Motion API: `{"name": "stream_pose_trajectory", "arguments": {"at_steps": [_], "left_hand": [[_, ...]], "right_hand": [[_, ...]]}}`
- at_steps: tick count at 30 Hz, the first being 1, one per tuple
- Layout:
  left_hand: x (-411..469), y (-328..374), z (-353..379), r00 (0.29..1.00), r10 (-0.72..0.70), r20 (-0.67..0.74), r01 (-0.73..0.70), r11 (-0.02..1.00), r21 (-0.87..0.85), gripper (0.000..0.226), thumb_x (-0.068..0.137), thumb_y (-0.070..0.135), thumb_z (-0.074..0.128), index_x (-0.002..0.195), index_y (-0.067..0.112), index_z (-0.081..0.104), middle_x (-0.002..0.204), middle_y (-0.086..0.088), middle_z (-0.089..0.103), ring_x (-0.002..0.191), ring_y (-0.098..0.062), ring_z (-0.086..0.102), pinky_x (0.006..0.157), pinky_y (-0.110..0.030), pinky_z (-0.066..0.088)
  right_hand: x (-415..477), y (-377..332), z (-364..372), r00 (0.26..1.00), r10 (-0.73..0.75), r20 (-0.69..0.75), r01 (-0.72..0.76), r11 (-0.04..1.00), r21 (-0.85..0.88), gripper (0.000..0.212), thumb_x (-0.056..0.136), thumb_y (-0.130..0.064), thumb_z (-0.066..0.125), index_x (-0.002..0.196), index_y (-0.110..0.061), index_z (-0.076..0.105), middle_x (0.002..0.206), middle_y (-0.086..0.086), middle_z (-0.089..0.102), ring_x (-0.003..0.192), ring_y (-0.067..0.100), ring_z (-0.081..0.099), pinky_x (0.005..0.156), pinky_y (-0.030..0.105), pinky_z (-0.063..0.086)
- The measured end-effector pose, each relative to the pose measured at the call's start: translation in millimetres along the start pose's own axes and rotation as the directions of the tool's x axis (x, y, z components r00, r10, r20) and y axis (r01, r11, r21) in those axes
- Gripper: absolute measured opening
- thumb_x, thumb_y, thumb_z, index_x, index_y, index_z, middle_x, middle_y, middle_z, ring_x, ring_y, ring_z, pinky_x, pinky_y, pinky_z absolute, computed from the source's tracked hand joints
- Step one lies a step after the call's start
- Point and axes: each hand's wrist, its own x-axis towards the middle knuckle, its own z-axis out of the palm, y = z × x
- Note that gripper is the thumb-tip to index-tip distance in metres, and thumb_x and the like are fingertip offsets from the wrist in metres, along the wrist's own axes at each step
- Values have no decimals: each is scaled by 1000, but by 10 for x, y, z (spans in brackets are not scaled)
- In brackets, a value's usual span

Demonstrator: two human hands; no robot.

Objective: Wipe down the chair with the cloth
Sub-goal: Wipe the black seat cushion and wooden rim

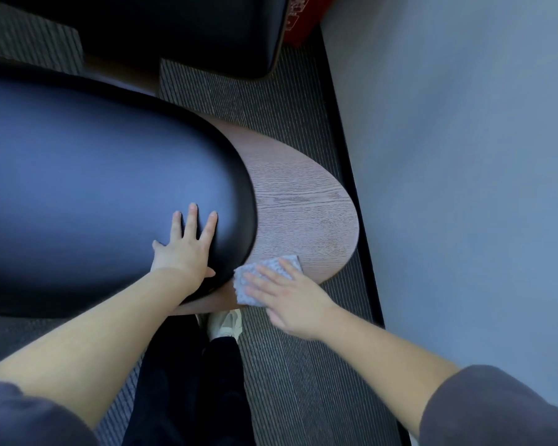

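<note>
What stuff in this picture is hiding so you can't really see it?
All in the head view:
- cloth: its near part is under the right hand pressing on it.
- black cushion: cut off by the left edge.
- wooden ledge: runs under the black cushion, so its full shape is hidden.
- red object: cut off by the top edge, print too blurred to read.
- shoe: partly behind the wooden ledge and a trouser leg.

Chair cushion point(94, 188) under the left hand's fingers point(192, 220): smooth, leather-like black upholstery with a soft sheen. Chair base point(303, 204) just beyond the right hand's fingertips point(252, 278): matt brown wood, open grain. Cloth point(264, 268) beneath them: grey, nubby weave. Floor point(303, 365): ribbed dark carpet.
</note>
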Motion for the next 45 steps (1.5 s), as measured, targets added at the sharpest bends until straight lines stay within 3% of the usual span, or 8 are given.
{"name": "stream_pose_trajectory", "arguments": {"at_steps": [7, 11, 17, 23, 28, 31, 38, 45], "left_hand": [[-2, -108, 12, 1000, 22, 9, -22, 1000, 10, 104, 92, 49, 59, 150, 29, -26, 157, -11, -31, 148, -37, -15, 108, -54, 36], [-16, -165, 12, 1000, 23, 21, -23, 1000, -20, 101, 93, 45, 59, 150, 32, -25, 157, -10, -31, 148, -36, -16, 108, -53, 37], [-44, -321, 21, 998, 48, 45, -46, 998, -53, 98, 95, 39, 59, 150, 35, -23, 158, -6, -29, 148, -32, -16, 108, -48, 38], [-206, -454, 40, 993, 30, 113, -25, 999, -48, 88, 98, 35, 53, 153, 30, -15, 161, -4, -23, 150, -29, -8, 111, -46, 36], [-408, -587, 90, 982, 5, 189, 5, 999, -52, 81, 98, 35, 51, 155, 27, -5, 162, -4, -17, 151, -26, 2, 114, -46, 32], [-454, -623, 113, 982, -17, 186, 33, 996, -85, 82, 96, 36, 52, 156, 26, -4, 163, -5, -15, 151, -27, 4, 116, -46, 28], [-406, -468, 182, 991, -5, 131, 31, 980, -197, 82, 97, 31, 53, 156, 27, -4, 163, -3, -16, 151, -20, -2, 117, -42, 26], [-443, -588, 408, 1000, 11, 6, -9, 965, -262, 77, 97, 15, 47, 156, 30, 0, 163, 5, -16, 151, -13, -3, 118, -39, 25]], "right_hand": [[37, 641, -334, 924, 377, -65, -378, 926, -1, 63, 91, -34, 23, 149, -16, 40, 157, 4, 33, 146, 24, 29, 118, 53, 8], [4, 467, -281, 949, 315, -20, -314, 949, 36, 61, 97, -34, 37, 155, -17, 24, 163, 3, 14, 151, 24, 11, 118, 51, -5], [-51, 141, -118, 999, 4, -52, -3, 1000, 13, 64, 63, -24, 80, 125, -21, 66, 137, 0, 59, 125, 22, 58, 101, 50, 48], [20, 215, -246, 981, -73, -181, 101, 983, 154, 40, 67, -8, 79, 104, -21, 73, 114, -5, 72, 105, 18, 68, 81, 35, 55], [117, 206, -533, 927, 359, -107, -234, 779, 582, 50, 88, -2, 48, 132, -24, 58, 135, -4, 60, 123, 21, 55, 101, 37, 40], [266, 203, -656, 815, 543, -201, -223, 616, 756, 60, 91, 3, 47, 143, -25, 48, 146, -9, 50, 131, 10, 46, 101, 10, 27], [850, -39, -379, 746, 664, -38, -343, 434, 833, 62, 95, 6, 38, 151, -21, 35, 161, 2, 25, 148, 16, 23, 119, 28, 19], [962, -526, -226, 603, 797, -40, -376, 327, 867, 64, 94, 10, 36, 153, -16, 29, 163, 1, 16, 151, 15, 13, 114, 15, 6]]}}
